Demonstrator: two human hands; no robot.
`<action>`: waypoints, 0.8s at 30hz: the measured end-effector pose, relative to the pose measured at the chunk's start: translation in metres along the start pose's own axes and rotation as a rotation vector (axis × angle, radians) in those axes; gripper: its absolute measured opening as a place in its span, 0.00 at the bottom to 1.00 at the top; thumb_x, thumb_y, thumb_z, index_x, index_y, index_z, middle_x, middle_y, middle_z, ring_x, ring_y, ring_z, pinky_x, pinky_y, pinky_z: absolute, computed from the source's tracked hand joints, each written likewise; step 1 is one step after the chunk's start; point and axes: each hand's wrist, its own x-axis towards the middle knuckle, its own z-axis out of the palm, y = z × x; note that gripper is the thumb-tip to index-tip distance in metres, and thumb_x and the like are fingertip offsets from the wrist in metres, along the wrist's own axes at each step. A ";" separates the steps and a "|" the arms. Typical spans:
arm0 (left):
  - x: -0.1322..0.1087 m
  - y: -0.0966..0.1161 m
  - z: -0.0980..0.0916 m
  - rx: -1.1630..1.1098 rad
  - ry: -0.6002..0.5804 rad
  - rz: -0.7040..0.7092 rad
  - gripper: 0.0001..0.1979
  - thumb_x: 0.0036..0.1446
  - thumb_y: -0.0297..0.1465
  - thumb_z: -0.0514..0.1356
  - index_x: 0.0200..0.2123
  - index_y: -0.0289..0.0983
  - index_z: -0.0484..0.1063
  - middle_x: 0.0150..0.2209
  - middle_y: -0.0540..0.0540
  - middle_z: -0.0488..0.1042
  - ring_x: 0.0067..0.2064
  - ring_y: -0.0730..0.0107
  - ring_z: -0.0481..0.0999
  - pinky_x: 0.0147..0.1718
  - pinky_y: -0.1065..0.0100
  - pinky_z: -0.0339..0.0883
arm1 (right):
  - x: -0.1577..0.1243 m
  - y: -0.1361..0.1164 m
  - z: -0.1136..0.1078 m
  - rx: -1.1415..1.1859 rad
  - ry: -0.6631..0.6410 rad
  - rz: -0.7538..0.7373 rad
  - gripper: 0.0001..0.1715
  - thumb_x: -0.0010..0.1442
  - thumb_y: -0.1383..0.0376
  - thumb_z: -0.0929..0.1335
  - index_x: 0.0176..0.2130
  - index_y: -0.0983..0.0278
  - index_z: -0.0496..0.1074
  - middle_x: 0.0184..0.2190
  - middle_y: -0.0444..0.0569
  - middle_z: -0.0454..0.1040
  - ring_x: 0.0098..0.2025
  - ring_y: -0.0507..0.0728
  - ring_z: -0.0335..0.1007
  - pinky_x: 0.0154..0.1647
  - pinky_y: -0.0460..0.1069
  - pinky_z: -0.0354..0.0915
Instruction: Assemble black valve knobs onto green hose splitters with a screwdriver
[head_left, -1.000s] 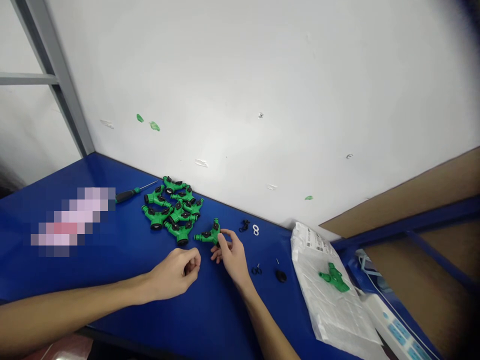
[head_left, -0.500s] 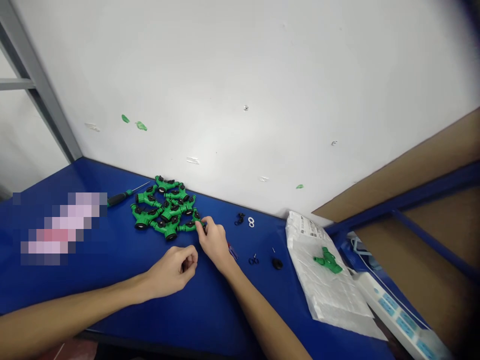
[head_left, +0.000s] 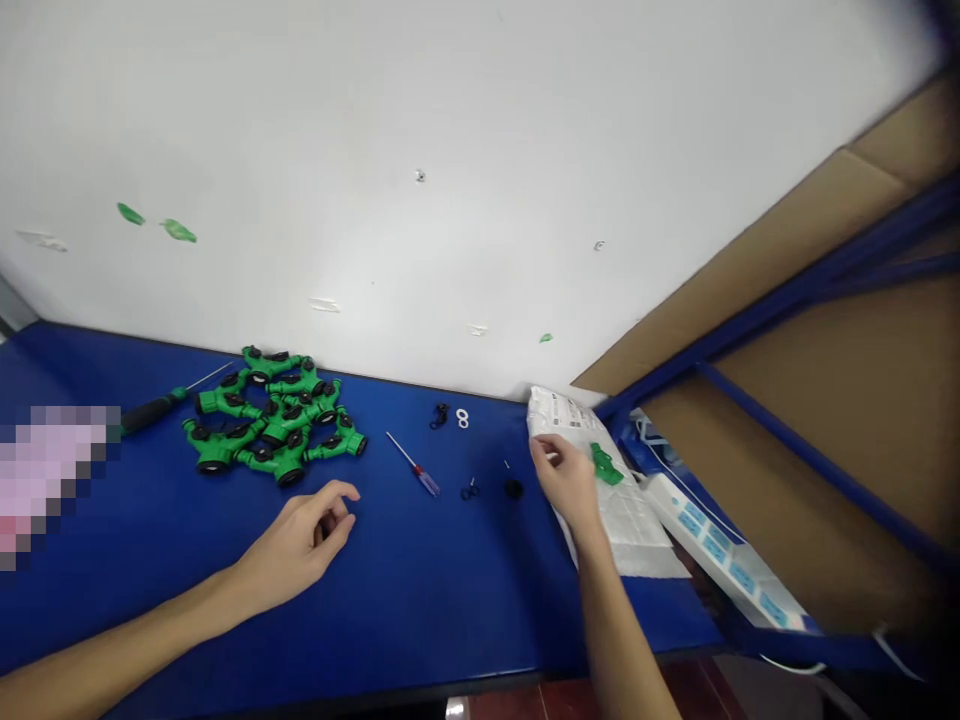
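My left hand [head_left: 304, 538] hovers over the blue table with fingers curled but apart, nothing in them. Up and left of it is a cluster of green Y-shaped hose connectors [head_left: 277, 415] with black valve levers. My right hand [head_left: 568, 485] is over the white plastic bag [head_left: 630, 550], its fingers loosely bent and no object visible in them. Just right of those fingers, a bare green connector body [head_left: 604, 464] lies on the bag. A small screwdriver [head_left: 420, 474] with a red and purple handle lies between the hands.
Black small parts [head_left: 439, 416], white washers [head_left: 463, 418], black rings [head_left: 469, 490] and a round black piece [head_left: 514, 488] lie on the table. A longer screwdriver [head_left: 154, 412] is at the left. A power strip [head_left: 720, 550] runs along the right, below a white wall [head_left: 360, 150].
My right hand has left the connector at the cluster and moved right to the bag. My left hand has opened slightly. The view has turned right, and the small screwdriver is now uncovered.
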 end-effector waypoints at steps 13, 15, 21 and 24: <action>0.008 -0.017 0.003 -0.022 0.037 -0.078 0.10 0.60 0.41 0.56 0.40 0.42 0.66 0.26 0.52 0.70 0.22 0.70 0.69 0.19 0.72 0.64 | 0.021 0.135 -0.045 -0.148 0.049 0.126 0.28 0.45 0.47 0.73 0.37 0.66 0.80 0.34 0.57 0.76 0.39 0.65 0.73 0.45 0.59 0.66; 0.008 -0.016 0.003 -0.042 0.033 -0.086 0.11 0.59 0.42 0.56 0.40 0.42 0.66 0.25 0.52 0.70 0.22 0.70 0.69 0.18 0.73 0.64 | 0.015 0.122 -0.040 -0.120 0.078 0.081 0.31 0.48 0.45 0.71 0.41 0.66 0.79 0.39 0.60 0.76 0.42 0.66 0.72 0.44 0.58 0.67; 0.007 -0.019 0.002 -0.113 0.011 -0.144 0.14 0.58 0.45 0.57 0.41 0.42 0.67 0.26 0.51 0.71 0.23 0.68 0.71 0.16 0.72 0.67 | 0.009 0.080 -0.019 -0.061 0.100 -0.009 0.32 0.51 0.44 0.70 0.45 0.65 0.79 0.42 0.59 0.77 0.41 0.63 0.74 0.46 0.56 0.67; 0.007 -0.017 0.001 -0.079 -0.004 -0.113 0.12 0.60 0.44 0.56 0.40 0.42 0.67 0.25 0.52 0.69 0.23 0.70 0.69 0.17 0.73 0.66 | 0.011 0.084 -0.013 -0.053 0.105 0.027 0.32 0.51 0.44 0.70 0.42 0.66 0.80 0.38 0.59 0.79 0.40 0.65 0.75 0.46 0.59 0.67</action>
